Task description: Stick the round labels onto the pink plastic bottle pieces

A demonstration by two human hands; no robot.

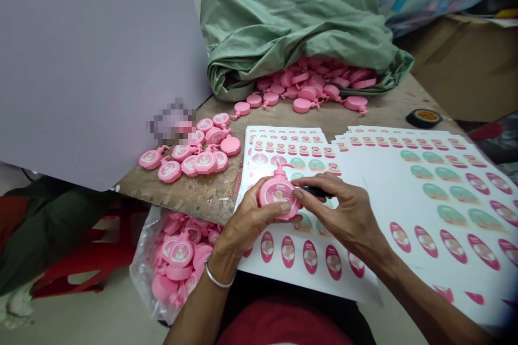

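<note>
My left hand [249, 218] is closed around a small pink pump bottle [275, 194], held upright with its nozzle at the top. A round label with "BABY" printed on it covers the bottle's front. My right hand [343, 210] is closed on a slim black tool [318, 192], whose working end I cannot make out. The right thumb and fingertip touch the label's right edge. Beneath both hands lies a sheet of stickers [279, 275], printed with pink ovals and green shapes.
Labelled pink bottles [204, 161] lie at the table's left. A green cloth sack [299, 16] spills more bottles at the back. Below stands a clear bag of bottles [182, 253]. More sticker sheets [376, 188] and a tape roll [423, 117] are right. A person's leg [52, 232] shows left.
</note>
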